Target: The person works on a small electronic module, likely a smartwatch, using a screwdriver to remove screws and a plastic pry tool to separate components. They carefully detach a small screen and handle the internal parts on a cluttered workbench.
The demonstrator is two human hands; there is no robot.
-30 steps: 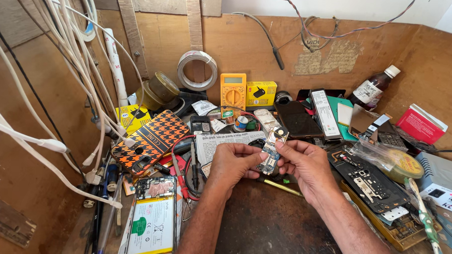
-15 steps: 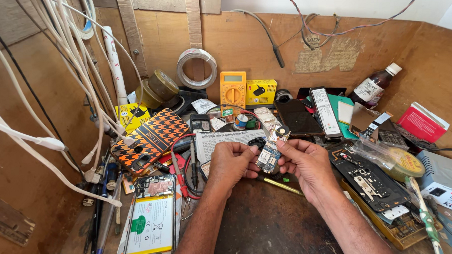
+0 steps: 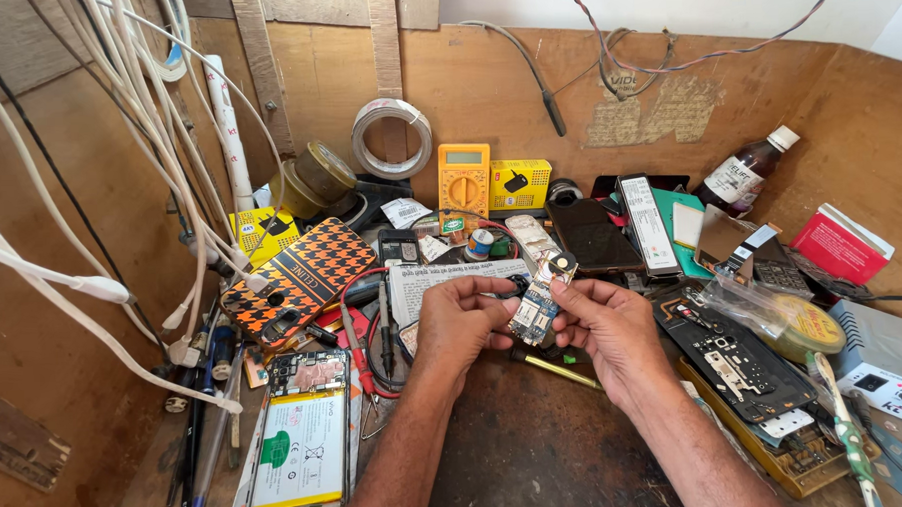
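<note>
Both hands pinch the small circuit board [image 3: 539, 302] between them, same as half a second ago; barely any shift. Left hand [image 3: 460, 323] closed on its lower left edge, right hand [image 3: 606, 328] gripping the right side, board tilted upright above the dark worktop [image 3: 538, 450]. Opened phone with yellow-white battery [image 3: 298, 454] lies near-left of left hand. Orange patterned phone case [image 3: 292, 281] further left. Yellow multimeter [image 3: 464, 179] well beyond the hands, unmoved.
</note>
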